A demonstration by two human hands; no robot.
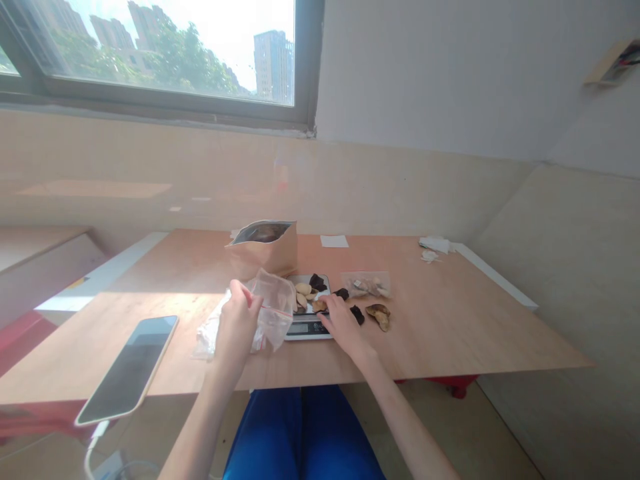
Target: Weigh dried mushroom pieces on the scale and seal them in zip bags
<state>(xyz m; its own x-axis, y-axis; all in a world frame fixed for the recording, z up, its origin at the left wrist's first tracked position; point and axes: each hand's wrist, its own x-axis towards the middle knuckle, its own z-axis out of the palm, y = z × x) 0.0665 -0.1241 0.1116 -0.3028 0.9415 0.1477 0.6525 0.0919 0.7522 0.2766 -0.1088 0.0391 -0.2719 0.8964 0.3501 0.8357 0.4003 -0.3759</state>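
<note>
My left hand (239,321) is closed around the mouth of a clear zip bag (273,308) with a red seal strip, held up over the table's near edge. My right hand (341,321) reaches onto a small kitchen scale (307,328), its fingertips pinching at a brown dried piece (319,305) on the platform. Several pale and dark dried pieces (303,289) lie on the scale. More dark and brown pieces (379,313) lie on the table just right of my right hand.
An open kraft paper pouch (263,247) stands behind the scale. A filled clear bag (367,285) lies to the right of it. A phone (129,368) with a cable rests at the near left edge of the wooden table (460,320). White paper scraps (434,245) lie far right.
</note>
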